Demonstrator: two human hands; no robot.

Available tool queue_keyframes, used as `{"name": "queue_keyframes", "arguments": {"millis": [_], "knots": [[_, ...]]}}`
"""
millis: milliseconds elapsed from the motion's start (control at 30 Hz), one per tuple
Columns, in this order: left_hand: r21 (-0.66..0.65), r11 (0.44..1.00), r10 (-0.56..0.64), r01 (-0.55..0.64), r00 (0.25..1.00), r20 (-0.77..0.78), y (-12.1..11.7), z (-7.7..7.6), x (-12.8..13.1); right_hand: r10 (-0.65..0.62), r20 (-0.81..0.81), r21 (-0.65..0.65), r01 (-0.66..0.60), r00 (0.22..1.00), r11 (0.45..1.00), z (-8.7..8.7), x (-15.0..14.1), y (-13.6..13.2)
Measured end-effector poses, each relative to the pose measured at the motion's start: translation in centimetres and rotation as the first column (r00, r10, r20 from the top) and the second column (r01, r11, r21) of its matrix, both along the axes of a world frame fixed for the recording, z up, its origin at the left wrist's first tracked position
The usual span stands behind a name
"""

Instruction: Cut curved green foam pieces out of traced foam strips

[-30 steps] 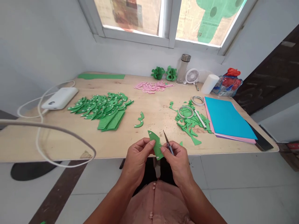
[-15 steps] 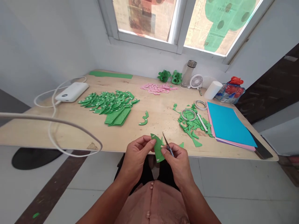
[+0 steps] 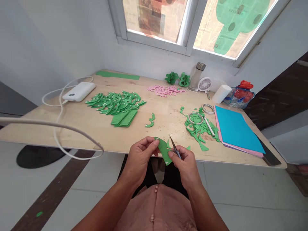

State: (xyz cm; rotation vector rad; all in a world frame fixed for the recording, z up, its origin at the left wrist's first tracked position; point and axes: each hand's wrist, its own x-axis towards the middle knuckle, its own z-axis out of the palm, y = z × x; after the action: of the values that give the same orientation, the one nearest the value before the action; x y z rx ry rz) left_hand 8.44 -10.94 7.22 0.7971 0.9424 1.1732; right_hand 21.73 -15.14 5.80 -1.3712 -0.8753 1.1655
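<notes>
Pinching green paper (image 3: 164,150) with left hand (image 3: 141,155) and right hand (image 3: 187,163), gripping scissors (image 3: 175,147) beside it, possibly risking tears by pulling unevenly.

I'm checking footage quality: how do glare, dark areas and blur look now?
Head view: the window glares, washed out along its lower panes; head view: the brown panel at right looks dark, with little detail; head view: the scissors and held green paper show no obvious motion blur.

Free lane beyond hands (image 3: 140,156), between curved green piece (image 3: 152,123) and scraps (image 3: 198,131); white cable (image 3: 36,121) obstacle leftward.
</notes>
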Motion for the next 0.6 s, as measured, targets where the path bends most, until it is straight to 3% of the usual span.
{"name": "queue_keyframes", "arguments": {"millis": [233, 600], "knots": [[-0.003, 0.993, -0.12, 0.12, 0.992, -0.049, 0.9, -1.0, 0.1, 0.004, 0.025, -0.005, -0.004, 1.0, 1.0, 0.5, 1.3, 0.9], [0.029, 1.0, 0.012, -0.012, 1.0, 0.003, 1.3, -0.6, 0.1, 0.029, 0.095, -0.005, -0.029, 0.995, 1.0, 1.3, 1.2, 0.9]]}}
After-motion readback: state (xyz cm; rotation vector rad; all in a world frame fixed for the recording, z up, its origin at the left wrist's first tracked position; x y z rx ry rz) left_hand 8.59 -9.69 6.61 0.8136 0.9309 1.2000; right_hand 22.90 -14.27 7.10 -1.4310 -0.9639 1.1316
